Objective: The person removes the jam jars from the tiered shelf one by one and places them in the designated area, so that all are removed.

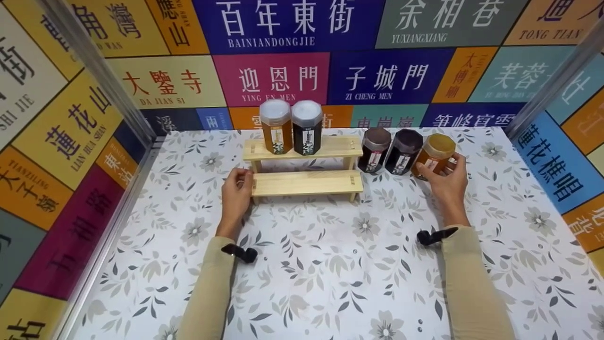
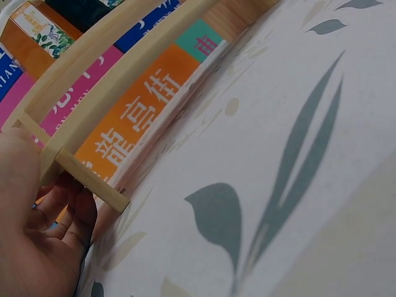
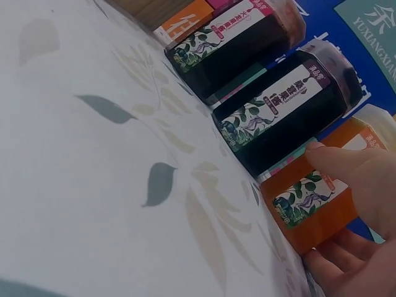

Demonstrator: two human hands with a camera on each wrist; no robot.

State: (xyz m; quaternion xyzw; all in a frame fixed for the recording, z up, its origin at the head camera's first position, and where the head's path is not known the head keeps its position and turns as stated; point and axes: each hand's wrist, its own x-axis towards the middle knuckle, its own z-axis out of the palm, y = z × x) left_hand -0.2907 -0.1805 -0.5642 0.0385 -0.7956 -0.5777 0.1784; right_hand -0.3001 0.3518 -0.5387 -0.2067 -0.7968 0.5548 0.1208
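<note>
A two-step wooden rack (image 1: 306, 183) stands in the middle of the table. My left hand (image 1: 237, 189) grips the left end of its lower shelf, thumb on top and fingers tucked beneath in the left wrist view. On the upper shelf stand an amber jar (image 1: 277, 130) and a dark jar (image 1: 307, 131), both with whitish lids. My right hand (image 1: 448, 182) is wrapped round an orange jam jar (image 3: 309, 204), which stands upright on the table. Beside it, in a row to the right of the rack, are a dark purple jar (image 3: 288, 105) and a dark red jar (image 3: 238, 46).
A white tablecloth (image 1: 302, 283) with grey leaves and flowers covers the table. Behind and at both sides rise panels (image 1: 273, 71) of coloured signs with Chinese lettering. Metal posts (image 1: 94, 56) mark the corners. A black strap camera (image 1: 243, 252) sits on the left wrist.
</note>
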